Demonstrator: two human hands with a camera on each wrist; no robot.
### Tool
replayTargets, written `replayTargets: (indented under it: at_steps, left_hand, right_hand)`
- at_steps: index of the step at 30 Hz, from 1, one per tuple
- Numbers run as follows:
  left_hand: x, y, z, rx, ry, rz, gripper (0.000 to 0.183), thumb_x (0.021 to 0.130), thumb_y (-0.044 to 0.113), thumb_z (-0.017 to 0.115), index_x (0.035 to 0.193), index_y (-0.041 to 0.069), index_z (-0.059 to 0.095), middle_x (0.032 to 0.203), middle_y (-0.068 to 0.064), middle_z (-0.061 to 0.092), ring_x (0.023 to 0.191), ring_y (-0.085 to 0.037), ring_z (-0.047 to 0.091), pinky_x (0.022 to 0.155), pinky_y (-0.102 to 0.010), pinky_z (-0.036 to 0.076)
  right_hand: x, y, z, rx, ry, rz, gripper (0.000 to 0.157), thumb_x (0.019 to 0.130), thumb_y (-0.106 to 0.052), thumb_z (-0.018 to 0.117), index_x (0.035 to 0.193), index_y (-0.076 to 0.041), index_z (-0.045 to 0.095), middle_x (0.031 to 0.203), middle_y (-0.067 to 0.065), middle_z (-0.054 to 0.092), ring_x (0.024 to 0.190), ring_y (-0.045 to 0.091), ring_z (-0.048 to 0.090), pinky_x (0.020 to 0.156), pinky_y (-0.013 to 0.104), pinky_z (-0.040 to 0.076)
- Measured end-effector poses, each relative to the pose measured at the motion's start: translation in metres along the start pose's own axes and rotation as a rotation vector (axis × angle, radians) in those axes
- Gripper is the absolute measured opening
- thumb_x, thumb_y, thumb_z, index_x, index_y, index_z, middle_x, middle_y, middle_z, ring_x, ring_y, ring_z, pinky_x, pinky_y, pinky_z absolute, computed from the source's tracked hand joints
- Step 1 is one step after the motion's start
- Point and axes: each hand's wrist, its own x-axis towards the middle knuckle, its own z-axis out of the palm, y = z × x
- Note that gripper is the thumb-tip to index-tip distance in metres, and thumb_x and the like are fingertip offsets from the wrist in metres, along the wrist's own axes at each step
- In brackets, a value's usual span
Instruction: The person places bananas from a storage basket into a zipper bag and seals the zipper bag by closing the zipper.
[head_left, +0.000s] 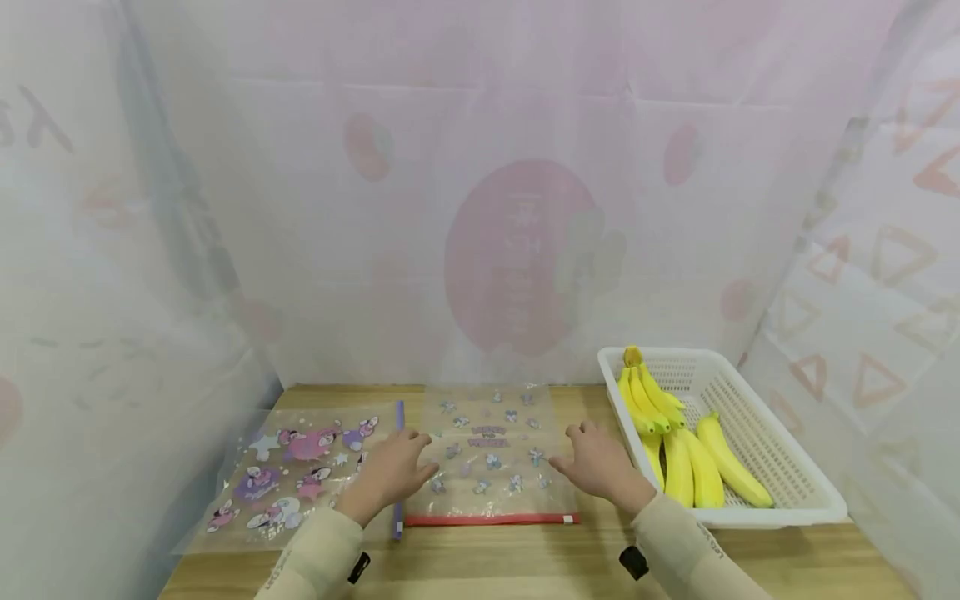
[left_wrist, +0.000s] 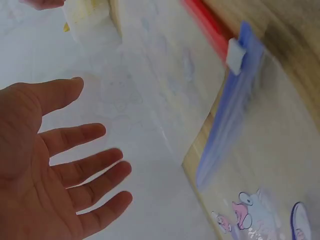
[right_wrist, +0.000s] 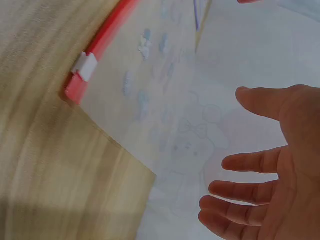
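My left hand (head_left: 395, 465) is above the seam where two clear zip bags meet, its fingers spread and holding nothing in the left wrist view. Over the right side of the middle bag is my right hand (head_left: 597, 463), fingers also apart and nothing in them. The middle zip bag (head_left: 487, 467) lies flat, printed with small blue figures; its red zip strip (head_left: 487, 520) runs along the near edge, with a white slider (right_wrist: 86, 66) at the right end. To the left lies a second zip bag (head_left: 300, 475) with pink and purple characters and a purple zip strip (head_left: 399, 483).
A white plastic basket (head_left: 795, 450) stands at the right of the wooden table (head_left: 510, 567). Several yellow bananas (head_left: 723, 467) lie inside it, one bunch leaning on its left rim. Pale printed cloth (head_left: 375, 250) hangs behind and on both sides.
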Motion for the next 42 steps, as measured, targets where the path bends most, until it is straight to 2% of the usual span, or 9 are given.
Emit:
replayTargets:
  at_steps: [4,7,10,16,21,24,30,37,42]
  left_hand:
    - [-0.004,0.002,0.01,-0.033,-0.007,0.057,0.031,0.085,0.028,0.069,0.105,0.004,0.065,0.097,-0.011,0.063,0.083,-0.026,0.062,0.071,-0.041,0.053]
    - [-0.005,0.004,0.018,-0.039,-0.019,0.108,0.023,0.083,0.024,0.072,0.095,0.005,0.065,0.085,-0.006,0.063,0.072,-0.019,0.059,0.062,-0.033,0.05]
    - [-0.007,0.004,0.026,-0.033,-0.035,0.151,0.018,0.081,0.021,0.073,0.088,0.006,0.065,0.079,-0.003,0.061,0.067,-0.016,0.057,0.058,-0.03,0.049]
    - [-0.009,0.005,0.044,-0.046,-0.106,0.183,0.013,0.076,0.019,0.073,0.081,0.009,0.065,0.072,0.002,0.058,0.064,-0.012,0.052,0.057,-0.028,0.046]
    - [-0.014,0.008,0.056,-0.048,-0.129,0.252,0.016,0.071,0.018,0.076,0.072,0.013,0.06,0.065,0.008,0.049,0.058,-0.007,0.043,0.053,-0.024,0.04]
    - [-0.016,0.01,0.058,-0.027,-0.133,0.276,0.022,0.068,0.019,0.078,0.07,0.015,0.057,0.065,0.009,0.044,0.058,-0.006,0.039,0.053,-0.022,0.037]
    - [-0.013,0.012,0.062,0.044,-0.122,0.305,0.024,0.067,0.023,0.081,0.069,0.017,0.057,0.064,0.009,0.044,0.058,-0.007,0.04,0.053,-0.023,0.037]
    - [-0.013,0.018,0.062,0.088,-0.082,0.329,0.02,0.075,0.014,0.074,0.063,0.018,0.058,0.063,0.007,0.049,0.056,-0.008,0.044,0.053,-0.024,0.04]
    - [-0.012,0.022,0.059,0.118,-0.06,0.335,0.018,0.078,0.006,0.067,0.064,0.015,0.061,0.064,0.004,0.055,0.059,-0.011,0.051,0.054,-0.027,0.045]
  right_hand:
    - [-0.004,0.002,0.012,-0.007,0.003,-0.034,0.044,0.084,-0.037,0.07,0.106,0.001,0.062,0.094,0.013,0.057,0.074,0.024,0.057,0.06,0.04,0.051]
    - [-0.006,0.004,0.02,-0.011,-0.005,-0.041,0.039,0.083,-0.035,0.071,0.1,-0.001,0.063,0.09,0.011,0.059,0.073,0.024,0.058,0.061,0.041,0.051]
    - [-0.008,0.004,0.027,0.0,-0.029,-0.037,0.037,0.082,-0.034,0.072,0.095,-0.001,0.063,0.085,0.01,0.06,0.073,0.025,0.059,0.061,0.043,0.051]
    - [-0.01,0.005,0.04,0.027,-0.102,-0.013,0.033,0.081,-0.033,0.073,0.088,-0.003,0.062,0.078,0.005,0.058,0.068,0.021,0.057,0.057,0.041,0.05]
    - [-0.013,0.005,0.052,0.043,-0.13,-0.058,0.03,0.08,-0.032,0.071,0.085,-0.004,0.063,0.076,0.005,0.057,0.066,0.02,0.055,0.058,0.041,0.048]
    - [-0.017,0.002,0.056,0.037,-0.153,-0.099,0.031,0.08,-0.034,0.07,0.085,-0.004,0.063,0.075,0.004,0.055,0.065,0.019,0.052,0.059,0.039,0.047]
    - [-0.021,0.001,0.059,0.019,-0.2,-0.109,0.035,0.082,-0.041,0.069,0.087,-0.006,0.063,0.077,0.002,0.051,0.066,0.015,0.046,0.057,0.037,0.042]
    - [-0.018,0.003,0.059,0.074,-0.148,-0.109,0.024,0.084,-0.031,0.065,0.079,-0.008,0.06,0.073,0.002,0.051,0.063,0.016,0.046,0.057,0.038,0.043]
    - [-0.015,0.002,0.057,0.078,-0.094,-0.088,0.023,0.087,-0.028,0.063,0.075,-0.009,0.058,0.073,0.003,0.049,0.062,0.017,0.046,0.055,0.038,0.042]
